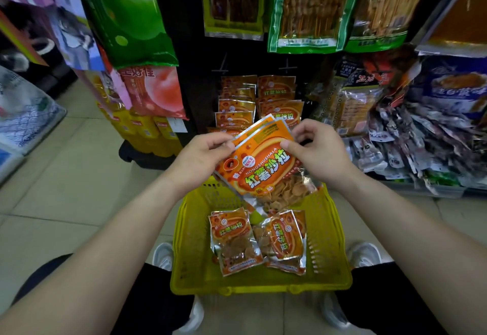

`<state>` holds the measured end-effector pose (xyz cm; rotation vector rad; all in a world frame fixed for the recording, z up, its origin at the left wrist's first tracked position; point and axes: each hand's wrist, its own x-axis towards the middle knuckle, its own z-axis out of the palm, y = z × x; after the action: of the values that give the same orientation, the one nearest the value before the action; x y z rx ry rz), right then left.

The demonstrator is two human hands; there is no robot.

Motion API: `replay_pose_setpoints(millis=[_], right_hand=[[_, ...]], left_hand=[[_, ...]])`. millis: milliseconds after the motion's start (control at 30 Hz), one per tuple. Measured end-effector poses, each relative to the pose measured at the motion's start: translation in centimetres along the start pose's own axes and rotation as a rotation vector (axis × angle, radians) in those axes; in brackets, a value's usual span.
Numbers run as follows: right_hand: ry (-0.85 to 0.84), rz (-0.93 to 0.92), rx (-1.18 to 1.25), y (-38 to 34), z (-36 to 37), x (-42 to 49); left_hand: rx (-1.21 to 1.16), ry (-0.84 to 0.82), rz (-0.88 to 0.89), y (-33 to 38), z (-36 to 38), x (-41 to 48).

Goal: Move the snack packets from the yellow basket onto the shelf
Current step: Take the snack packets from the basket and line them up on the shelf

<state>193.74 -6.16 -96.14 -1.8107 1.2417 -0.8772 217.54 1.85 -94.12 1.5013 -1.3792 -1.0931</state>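
Shop shelf (258,97) is displaying orange packets just beyond both hands. Left hand (203,161) and right hand (319,155) are pinching held snack packets (261,166) by their upper corners, above yellow basket (184,269). Remaining packets (257,241) are lying inside it, below the hands.

Person, head-cam view. Both forearms bare, no sleeves in frame. Left hand (203,161) and right hand (320,154) bare too: no gloves, rings, watch or wristbands visible. Black trousers (382,297) on both legs. White shoes (363,254), greyish toe caps and soles, one at each side of frame bottom; laces too blurred to tell.
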Motion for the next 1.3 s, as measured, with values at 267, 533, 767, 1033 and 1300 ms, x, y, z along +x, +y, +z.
replay_pose_setpoints(millis=[267, 533, 767, 1033, 1300], right_hand=[[0.043, 0.067, 0.007, -0.1, 1.2, 0.6], [-0.133, -0.016, -0.296, -0.6, 0.2, 0.8], [-0.202, -0.462, -0.706, -2.3, 1.8, 0.4], [-0.256, -0.254, -0.741, -1.9, 0.8, 2.9], [-0.116, -0.158, -0.68, 1.1, -2.3, 9.8]], left_hand=[[0.212, 0.213, 0.097, -0.5, 0.8, 0.8], [0.353, 0.123, 0.061, -1.0, 1.5, 1.2], [0.483, 0.033, 0.101, -1.4, 2.1, 1.3], [0.415, 0.129, 0.065, -2.1, 2.3, 2.9], [0.465, 0.044, -0.119, -6.6, 0.2, 6.0]])
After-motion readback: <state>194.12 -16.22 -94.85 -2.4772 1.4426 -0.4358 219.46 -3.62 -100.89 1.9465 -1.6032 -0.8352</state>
